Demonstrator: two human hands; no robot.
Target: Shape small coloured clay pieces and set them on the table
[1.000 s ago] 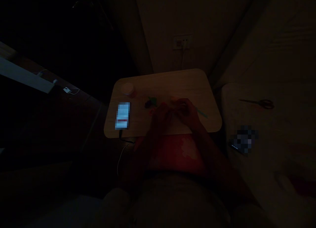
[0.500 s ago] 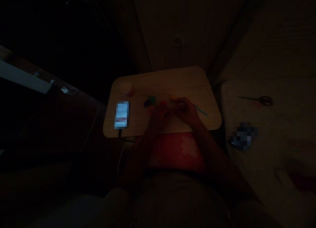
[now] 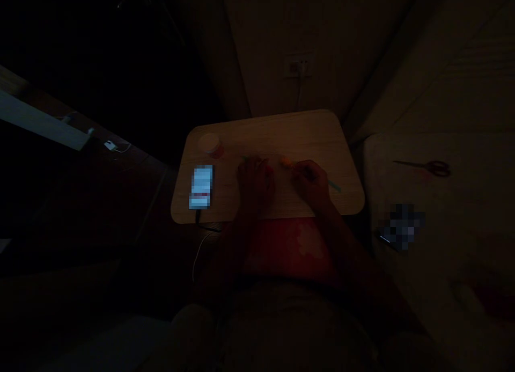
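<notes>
The scene is very dark. My left hand (image 3: pixel 255 181) rests palm down over the table's middle, fingers stretched forward and somewhat apart, covering most of the small green and dark pieces there. A small red piece (image 3: pixel 269 170) shows beside its thumb side. My right hand (image 3: pixel 310 181) is curled with thumb and fingers pinched together; what they hold, if anything, is too dim to name. A small orange piece (image 3: pixel 286 161) lies just beyond its fingertips, perhaps touching them. From behind the right hand a thin teal strip (image 3: pixel 335 186) sticks out on the tabletop.
On the wooden table (image 3: pixel 306 130) stand a lidded tub (image 3: pixel 210 145) and a lit phone (image 3: pixel 201 187) with a cable. Scissors (image 3: pixel 426 167) and a blurred dark device (image 3: pixel 400 227) lie on the pale surface at right. A wall socket (image 3: pixel 298 65) is behind.
My hands were close together and have moved apart. The left went left over the green and dark pieces; the right shifted slightly right, showing more of the orange piece.
</notes>
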